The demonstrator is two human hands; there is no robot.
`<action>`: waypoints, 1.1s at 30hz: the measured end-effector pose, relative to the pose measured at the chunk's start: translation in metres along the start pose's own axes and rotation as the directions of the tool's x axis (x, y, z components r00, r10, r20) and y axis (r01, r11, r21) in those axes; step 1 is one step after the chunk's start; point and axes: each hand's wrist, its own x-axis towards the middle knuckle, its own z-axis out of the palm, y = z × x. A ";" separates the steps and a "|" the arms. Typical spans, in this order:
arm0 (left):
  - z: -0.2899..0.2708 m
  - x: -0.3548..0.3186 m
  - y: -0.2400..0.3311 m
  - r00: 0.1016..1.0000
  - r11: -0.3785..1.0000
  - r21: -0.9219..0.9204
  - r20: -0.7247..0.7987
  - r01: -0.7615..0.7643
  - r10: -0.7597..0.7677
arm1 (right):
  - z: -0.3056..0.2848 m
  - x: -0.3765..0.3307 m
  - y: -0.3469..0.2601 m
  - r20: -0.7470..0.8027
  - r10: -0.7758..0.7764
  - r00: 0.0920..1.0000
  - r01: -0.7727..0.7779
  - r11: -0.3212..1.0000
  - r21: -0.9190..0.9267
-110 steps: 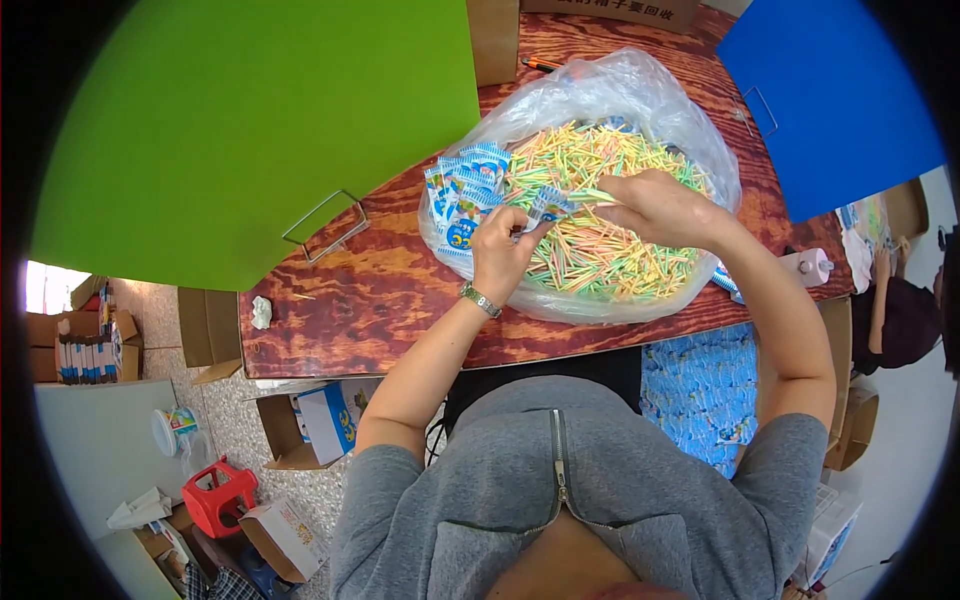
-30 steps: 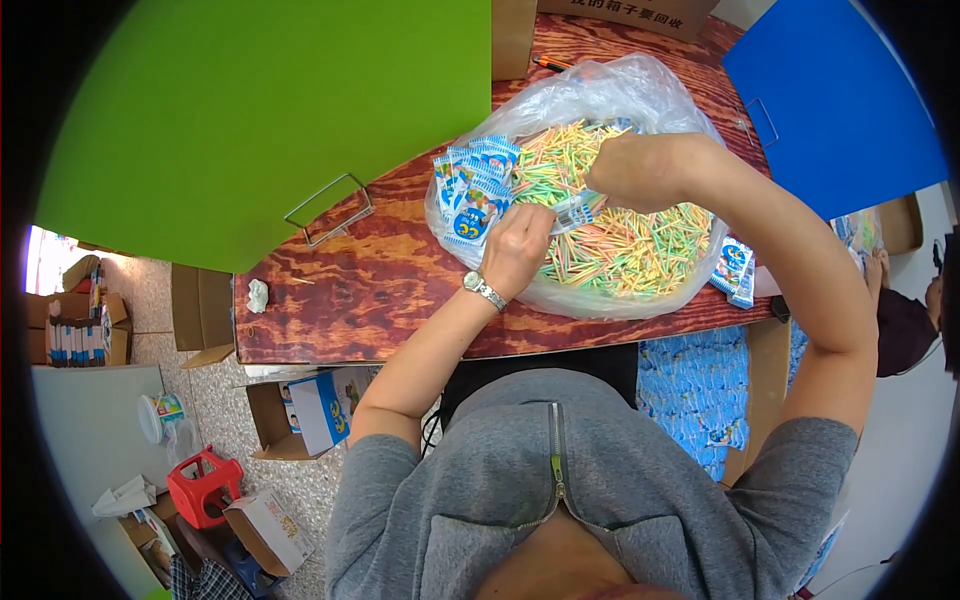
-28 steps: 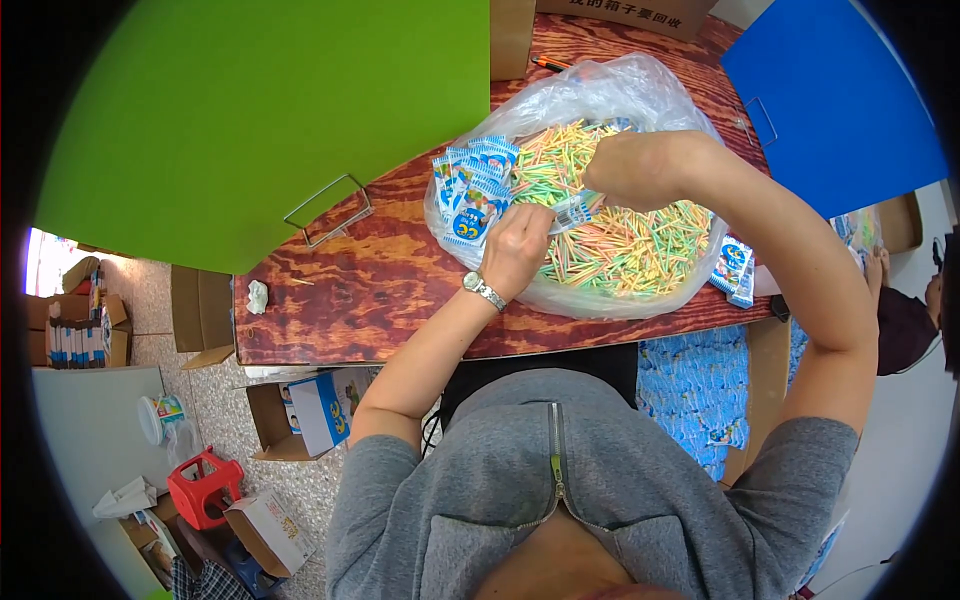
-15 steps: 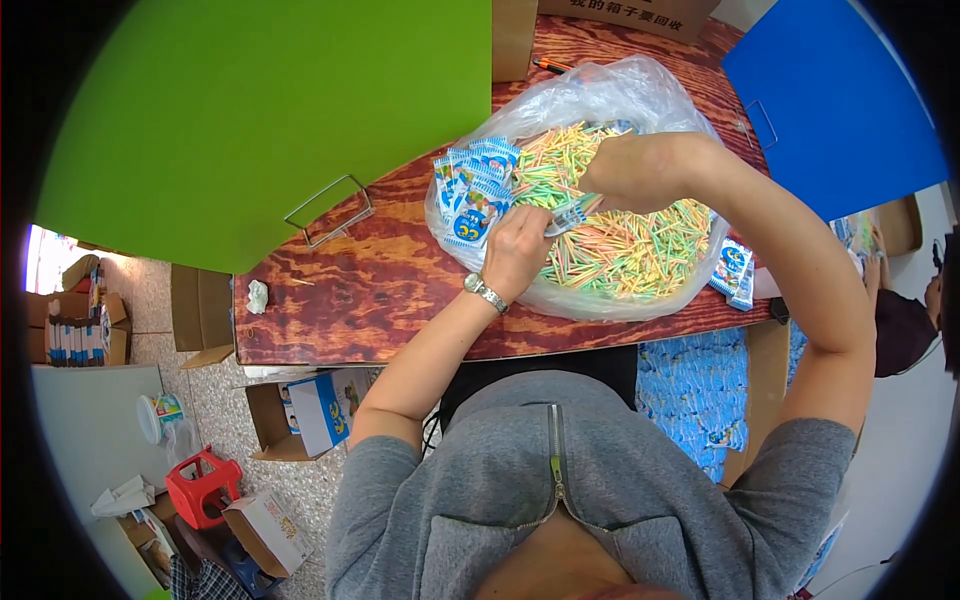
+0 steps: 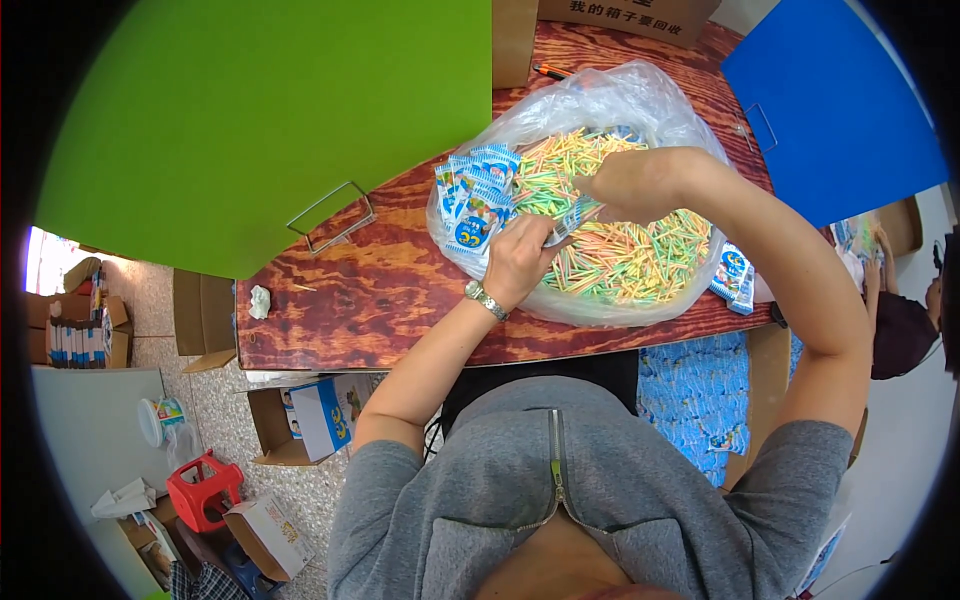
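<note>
A large clear plastic bag (image 5: 655, 95) lies spread on the wooden table, filled with thin pastel sticks (image 5: 640, 268) in yellow, green and pink. Over this heap, my left hand (image 5: 520, 258) is closed around the lower end of a small printed packet (image 5: 573, 216), which tilts up to the right. My right hand (image 5: 630, 185) bends down at the packet's upper end; its fingers are curled and mostly hidden, so what they pinch cannot be made out. Several blue-and-white packets (image 5: 474, 205) are piled on the bag's left side, beside my left hand.
More packets (image 5: 735, 278) lie right of the bag. Below the table edge stands a carton full of blue packets (image 5: 692, 390). A green panel (image 5: 300, 110) and a blue panel (image 5: 840, 110) flank the table. An orange-and-black pen-like tool (image 5: 552, 71) lies behind. Another person's hands (image 5: 878, 265) show at far right.
My right hand has shifted slightly right and down by the packet's upper end. My left hand still holds the packet, turned a little more upright. The view has shifted slightly.
</note>
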 end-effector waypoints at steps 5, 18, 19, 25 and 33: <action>0.000 0.000 -0.001 1.000 1.000 0.015 0.002 -0.019 0.019 | 0.001 0.002 0.003 -0.039 -0.057 0.998 0.055 0.998 -0.031; 0.001 -0.010 -0.006 0.994 0.992 -0.069 0.039 0.105 -0.102 | 0.001 -0.006 -0.003 -0.086 0.060 0.994 -0.075 0.982 -0.171; 0.001 -0.011 -0.007 0.994 0.992 -0.069 0.036 0.104 -0.102 | 0.003 -0.006 -0.003 -0.088 0.061 0.994 -0.076 0.982 -0.172; 0.002 -0.010 -0.004 0.992 0.985 -0.114 0.014 0.128 -0.127 | 0.005 -0.005 -0.026 -0.147 0.067 0.987 -0.108 0.950 -0.292; -0.012 -0.008 0.003 0.954 0.938 -0.171 0.066 0.300 -0.293 | 0.039 0.009 -0.002 -0.794 -0.308 0.525 0.339 0.931 -0.137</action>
